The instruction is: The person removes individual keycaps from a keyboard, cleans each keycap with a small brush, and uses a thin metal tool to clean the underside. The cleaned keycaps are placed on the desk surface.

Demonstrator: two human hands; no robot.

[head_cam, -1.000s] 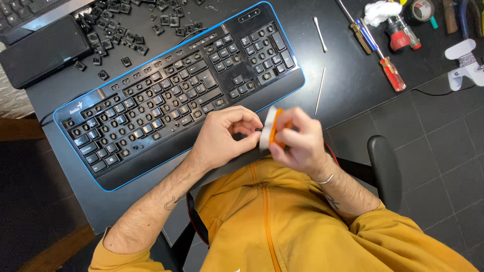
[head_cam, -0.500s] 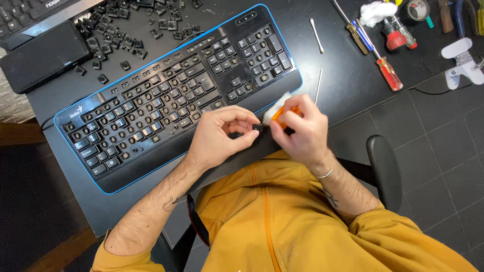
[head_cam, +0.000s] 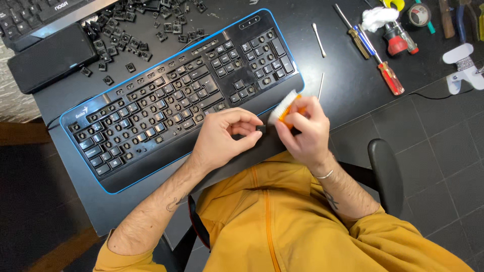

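My left hand (head_cam: 224,137) pinches a small black keycap (head_cam: 260,129) between thumb and fingertips, just in front of the keyboard's near edge. My right hand (head_cam: 305,132) grips an orange brush with white bristles (head_cam: 283,107), the bristles pointing up and left toward the keycap. Under both hands lies a black keyboard with a blue rim (head_cam: 171,100); many of its keys are off, leaving bare sockets.
A heap of loose black keycaps (head_cam: 133,25) lies behind the keyboard, beside a black phone (head_cam: 53,58). Screwdrivers (head_cam: 375,55), a cotton swab (head_cam: 318,39), tape and pliers lie at the right of the black desk (head_cam: 348,90). A chair armrest (head_cam: 385,171) sits below right.
Both hands have stayed together at the keyboard's near edge, and the brush has tilted and shifted a little against the keycap.
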